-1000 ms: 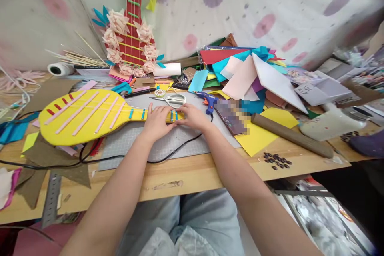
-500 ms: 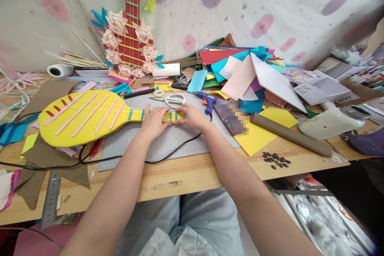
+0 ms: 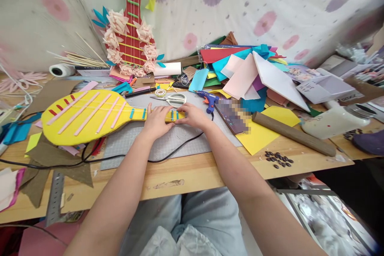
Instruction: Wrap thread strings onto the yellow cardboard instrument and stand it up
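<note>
A yellow craft guitar [image 3: 81, 118] lies flat, its round body to the left, with pink strips, red pieces and white strings on it. Blue bands cross its narrow neck. My left hand [image 3: 157, 121] lies over the middle of the neck, fingers wrapped across it and hiding that stretch. At the neck's right end, my right hand [image 3: 193, 117] pinches it between thumb and fingers. Just behind the hands are white-handled scissors [image 3: 177, 99] and a small white spool [image 3: 160, 92]. A blue glue gun [image 3: 209, 101] rests right of them on the grey cutting mat [image 3: 168, 146].
A red craft guitar [image 3: 132, 44] with paper flowers leans on the wall. Coloured sheets [image 3: 237, 72] are heaped at the back. A phone [image 3: 232, 118], brown roll [image 3: 294, 134], white jar [image 3: 336, 122] and dark beads [image 3: 279, 159] sit rightward. A black cord [image 3: 177, 153] crosses the mat.
The whole view has shifted slightly. My left hand has settled a little flatter over the neck, its thumb tucked closer; the right hand keeps its hold on the end.
</note>
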Available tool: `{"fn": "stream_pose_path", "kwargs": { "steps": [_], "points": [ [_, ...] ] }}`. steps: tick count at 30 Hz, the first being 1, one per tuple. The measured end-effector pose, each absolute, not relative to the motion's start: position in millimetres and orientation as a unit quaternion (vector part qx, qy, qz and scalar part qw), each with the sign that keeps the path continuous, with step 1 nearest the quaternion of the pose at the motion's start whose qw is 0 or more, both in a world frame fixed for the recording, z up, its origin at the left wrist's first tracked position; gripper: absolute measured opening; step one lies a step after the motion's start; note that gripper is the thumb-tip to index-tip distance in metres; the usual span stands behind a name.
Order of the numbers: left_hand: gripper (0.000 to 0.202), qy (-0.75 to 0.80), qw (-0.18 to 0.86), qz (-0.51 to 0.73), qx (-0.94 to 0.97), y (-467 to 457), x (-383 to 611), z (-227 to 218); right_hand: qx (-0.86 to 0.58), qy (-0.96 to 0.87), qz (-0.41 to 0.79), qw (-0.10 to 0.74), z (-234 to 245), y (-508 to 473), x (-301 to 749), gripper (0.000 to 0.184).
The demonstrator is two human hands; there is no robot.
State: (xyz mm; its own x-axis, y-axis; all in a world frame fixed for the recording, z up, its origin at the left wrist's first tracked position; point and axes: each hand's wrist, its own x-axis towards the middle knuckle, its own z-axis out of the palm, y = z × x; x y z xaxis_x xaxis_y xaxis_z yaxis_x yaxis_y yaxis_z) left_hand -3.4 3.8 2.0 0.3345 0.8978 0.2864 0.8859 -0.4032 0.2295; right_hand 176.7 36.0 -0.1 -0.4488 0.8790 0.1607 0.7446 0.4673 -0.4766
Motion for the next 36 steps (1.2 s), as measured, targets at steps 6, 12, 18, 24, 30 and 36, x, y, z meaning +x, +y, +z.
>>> {"fn": "stream_pose_path", "kwargs": {
  "steps": [6, 12, 18, 24, 30, 36],
  "points": [
    [0.03, 0.532, 0.024, 0.232, 0.814, 6, -9, 6, -0.473, -0.831, 0.197, 0.216, -3, 38, 178, 0.048],
    [0.01, 0.56, 0.017, 0.235, 0.795, 8, -11, 6, -0.46, -0.835, 0.221, 0.206, 2, 37, 182, 0.058],
    [0.01, 0.567, 0.027, 0.226, 0.792, 9, -10, 4, -0.454, -0.838, 0.239, 0.186, 9, 37, 192, 0.069],
    [0.013, 0.56, 0.027, 0.237, 0.794, 6, -6, 6, -0.448, -0.841, 0.249, 0.173, 12, 38, 198, 0.066],
    [0.017, 0.566, 0.015, 0.22, 0.794, 6, -15, 10, -0.492, -0.817, 0.264, 0.143, 12, 40, 202, 0.047],
    [0.008, 0.573, 0.02, 0.216, 0.79, 9, -18, 7, -0.499, -0.803, 0.291, 0.149, 13, 43, 203, 0.021]
  ]
}}
